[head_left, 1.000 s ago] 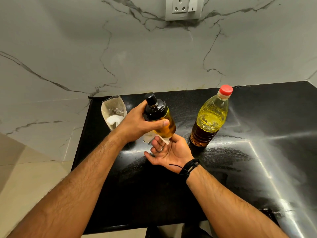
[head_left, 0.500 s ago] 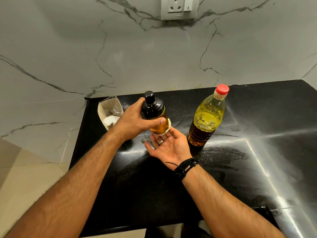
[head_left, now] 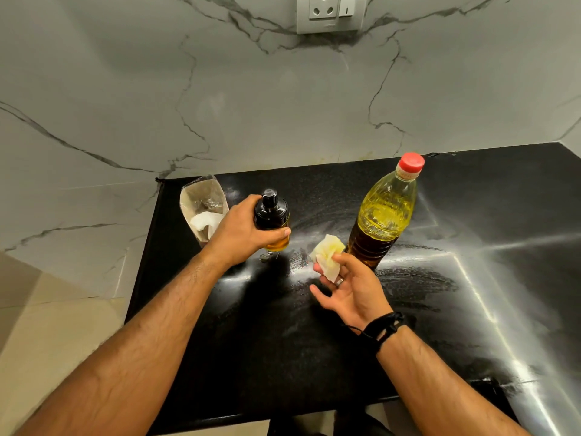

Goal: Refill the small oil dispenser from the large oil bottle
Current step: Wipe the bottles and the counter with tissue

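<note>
Small amber glass oil dispenser with black pump cap (head_left: 272,220), held at centre frame above the black stone counter (head_left: 471,278).

My left hand (head_left: 242,234) grips the dispenser, fingers and thumb curled round its body; it stands upright, base just above the counter or touching it, I cannot tell which. Right of it, my right hand (head_left: 349,287), palm up, pinches a crumpled, oil-stained white tissue (head_left: 327,256) in its fingertips. Just beyond, the large clear plastic oil bottle with red cap (head_left: 385,215) stands upright, cap on. Left of centre: a clear packet of white tissue (head_left: 202,207). Top: a grey wall socket (head_left: 330,12) on the marble wall.
</note>
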